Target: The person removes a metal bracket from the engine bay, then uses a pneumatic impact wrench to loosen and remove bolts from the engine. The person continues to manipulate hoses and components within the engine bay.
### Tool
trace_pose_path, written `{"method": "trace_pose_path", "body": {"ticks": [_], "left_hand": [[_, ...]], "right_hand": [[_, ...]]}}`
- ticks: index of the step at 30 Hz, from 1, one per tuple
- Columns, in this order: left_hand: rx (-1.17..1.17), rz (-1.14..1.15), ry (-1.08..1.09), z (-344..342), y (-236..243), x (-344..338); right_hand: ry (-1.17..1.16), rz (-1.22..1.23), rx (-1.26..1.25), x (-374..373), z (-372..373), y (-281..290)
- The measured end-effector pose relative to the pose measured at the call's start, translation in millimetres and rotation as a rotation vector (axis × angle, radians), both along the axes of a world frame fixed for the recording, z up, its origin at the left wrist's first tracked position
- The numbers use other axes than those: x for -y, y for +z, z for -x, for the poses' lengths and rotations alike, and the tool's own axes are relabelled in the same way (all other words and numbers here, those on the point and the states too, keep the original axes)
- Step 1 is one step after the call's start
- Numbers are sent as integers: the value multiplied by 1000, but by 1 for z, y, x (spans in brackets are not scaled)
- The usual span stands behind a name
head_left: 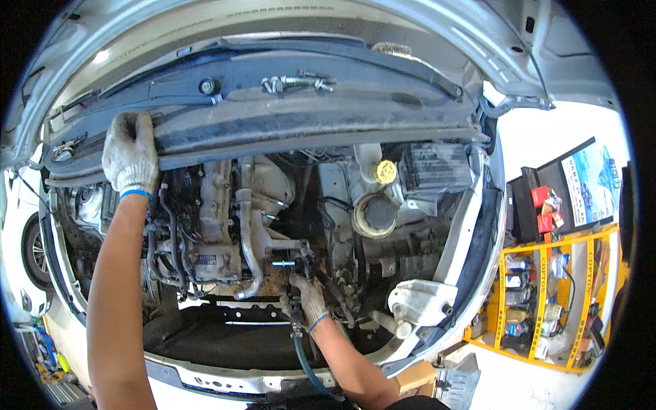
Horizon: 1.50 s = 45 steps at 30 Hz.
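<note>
My left hand (130,154), in a grey-white knit glove with a blue cuff, rests on the front edge of the black cowl panel (225,137). Its thumb and fingers are apart, with nothing visible between them. My right hand (311,298), gloved alike, is low in the engine bay, closed round an air wrench (294,311). A blue-green air hose (305,362) trails from the tool toward me. Just above, the tool's head is close to a dark bracket (307,260) beside the engine (212,219); whether they touch cannot be made out. A bright stud (283,264) sticks out there.
Loose bolts (294,83) lie on the cowl. A yellow-capped reservoir (385,172) and a round black cap (379,212) sit right of the engine. The raised hood (437,27) arches overhead. At the right stands a yellow parts rack (538,301); a white car (27,253) is at the left.
</note>
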<state>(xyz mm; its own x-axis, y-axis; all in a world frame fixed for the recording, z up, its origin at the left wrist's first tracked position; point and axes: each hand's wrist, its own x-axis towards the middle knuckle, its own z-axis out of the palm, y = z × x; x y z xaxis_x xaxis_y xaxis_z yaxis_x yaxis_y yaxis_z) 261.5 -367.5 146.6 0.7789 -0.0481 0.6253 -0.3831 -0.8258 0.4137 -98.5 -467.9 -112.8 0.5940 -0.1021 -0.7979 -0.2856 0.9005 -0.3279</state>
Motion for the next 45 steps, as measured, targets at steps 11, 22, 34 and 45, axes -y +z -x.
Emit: {"method": "trace_pose_path", "body": {"ticks": [11, 22, 34, 45], "left_hand": [[-5, -62, -9, -15, -7, -8], [-22, -71, -17, -14, -6, -9], [21, -113, -34, -20, -10, -13], [125, -278, -108, -55, -26, -37]], "right_hand": [[-126, -32, -6, -5, -12, -47], [-119, -20, 90, -4, -14, -51], [-89, -32, 97, 6, -10, -43], [25, 95, 97, 20, -11, -40]]}}
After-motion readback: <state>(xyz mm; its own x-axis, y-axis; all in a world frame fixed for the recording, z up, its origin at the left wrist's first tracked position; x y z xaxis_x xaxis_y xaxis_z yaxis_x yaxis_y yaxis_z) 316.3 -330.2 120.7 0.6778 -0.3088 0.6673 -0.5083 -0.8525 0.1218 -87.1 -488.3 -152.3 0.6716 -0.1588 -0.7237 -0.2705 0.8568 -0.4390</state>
